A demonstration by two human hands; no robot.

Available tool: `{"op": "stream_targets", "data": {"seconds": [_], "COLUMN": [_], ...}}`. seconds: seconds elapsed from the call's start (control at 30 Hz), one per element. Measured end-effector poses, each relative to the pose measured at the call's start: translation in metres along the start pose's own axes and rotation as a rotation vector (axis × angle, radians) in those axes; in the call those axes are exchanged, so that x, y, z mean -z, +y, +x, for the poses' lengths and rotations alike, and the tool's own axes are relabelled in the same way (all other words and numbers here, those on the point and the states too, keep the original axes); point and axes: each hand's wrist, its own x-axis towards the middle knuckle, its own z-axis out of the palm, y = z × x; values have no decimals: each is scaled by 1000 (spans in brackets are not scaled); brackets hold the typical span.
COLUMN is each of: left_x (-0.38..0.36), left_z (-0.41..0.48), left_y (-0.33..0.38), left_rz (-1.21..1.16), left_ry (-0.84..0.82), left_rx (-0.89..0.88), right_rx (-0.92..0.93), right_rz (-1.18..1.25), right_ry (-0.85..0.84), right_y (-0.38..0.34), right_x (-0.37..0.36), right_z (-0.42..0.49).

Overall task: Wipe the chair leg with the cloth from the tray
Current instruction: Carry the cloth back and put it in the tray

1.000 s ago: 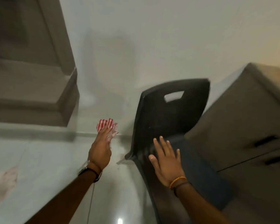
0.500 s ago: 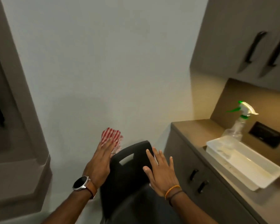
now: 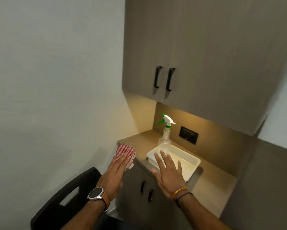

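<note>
My left hand (image 3: 113,175) holds a red-and-white striped cloth (image 3: 125,153) bunched at its fingertips, raised near the left end of the counter. My right hand (image 3: 168,173) is flat with fingers spread, holding nothing, in front of the near edge of a white tray (image 3: 195,161) on the counter. The black chair (image 3: 61,201) shows only its backrest with a handle slot at the lower left, below my left wrist. Its legs are out of view.
A clear spray bottle (image 3: 165,133) with a green-and-white trigger stands at the tray's far corner. The brown counter (image 3: 212,186) has lower cabinet doors (image 3: 146,191) with black handles. Upper cabinets (image 3: 189,55) hang above. A black wall socket (image 3: 188,134) sits behind the tray.
The view has swung up and right from the chair and floor to the counter. Both hands rose with it, the cloth still in my left hand, and now hover by the tray.
</note>
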Motion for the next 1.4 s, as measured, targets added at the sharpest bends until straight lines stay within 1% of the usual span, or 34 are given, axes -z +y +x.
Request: {"op": "stream_targets", "data": {"seconds": [0.23, 0.4, 0.53, 0.77, 0.97, 1.17, 1.2, 1.3, 1.37, 1.4], "left_x": [-65, -107, -135, -177, -215, -258, -264, -286, -296, -300], "left_z": [40, 69, 95, 135, 180, 214, 219, 230, 231, 230], "left_y": [70, 100, 112, 125, 132, 170, 178, 197, 206, 209], "left_rz": [-42, -98, -94, -133, -169, -184, -167, -88, -29, -21], "left_ry": [-123, -167, -186, -222, -269, -334, -352, -448, -527, -565], "left_rx": [-160, -189, -222, -204, -235, -315, -329, -340, -346, -324], "right_rx": [-246, -396, -491, -486, -389, -384, -387, -341, -305, -307], "right_rz": [-20, 15, 42, 16, -76, -89, -85, -106, -184, -195], "right_ry": [-52, -153, -225, -355, -376, -442, -439, -336, -315, -261], "right_y": [89, 133, 161, 184, 194, 202, 203, 204, 206, 209], "right_x": [-17, -55, -87, -126, -135, -145, -147, -139, -140, -142], "right_z": [-34, -48, -54, -65, -53, -47, -45, -40, -39, -40]}}
